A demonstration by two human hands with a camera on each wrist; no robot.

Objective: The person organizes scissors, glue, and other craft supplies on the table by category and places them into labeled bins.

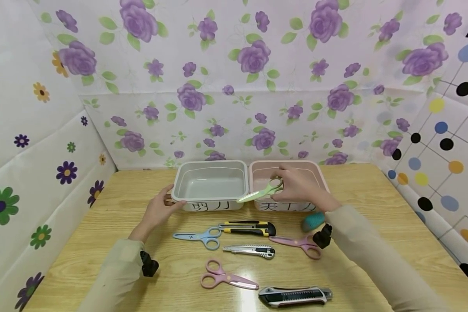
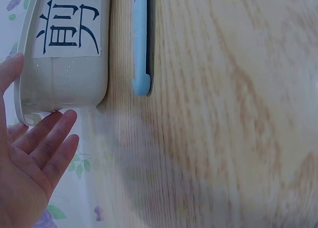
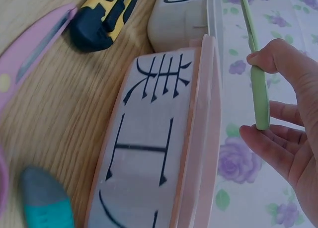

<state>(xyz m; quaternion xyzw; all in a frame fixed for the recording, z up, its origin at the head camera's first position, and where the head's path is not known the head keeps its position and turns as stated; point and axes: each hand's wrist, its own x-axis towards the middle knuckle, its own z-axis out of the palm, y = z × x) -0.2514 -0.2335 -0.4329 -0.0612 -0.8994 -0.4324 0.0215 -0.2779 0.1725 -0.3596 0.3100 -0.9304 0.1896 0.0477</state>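
My left hand (image 1: pixel 158 212) touches the left end of a grey plastic bin (image 1: pixel 182 174) labelled 剪刀. In the left wrist view, the thumb lies at the bin's rim and relaxed fingers (image 2: pixel 58 133) rest by its end wall. My right hand (image 1: pixel 298 187) pinches light green scissors (image 1: pixel 259 193) at the handles, thumb against fingers. Their blades point left, over the front rims where the two bins meet. Below that hand stands a pink bin (image 1: pixel 320 173) labelled 美工刀. The right wrist view shows the green scissors (image 3: pixel 260 96) edge-on above the rims.
In front of the bins lie blue scissors (image 1: pixel 200 236), a yellow-black utility knife (image 1: pixel 249 228), a silver knife (image 1: pixel 251 250), pink scissors (image 1: pixel 296 242), more pink scissors (image 1: pixel 228 277), a black-silver knife (image 1: pixel 294 296) and a teal-grey object (image 1: pixel 313 221). Flowered cloth (image 1: pixel 226 108) hangs behind.
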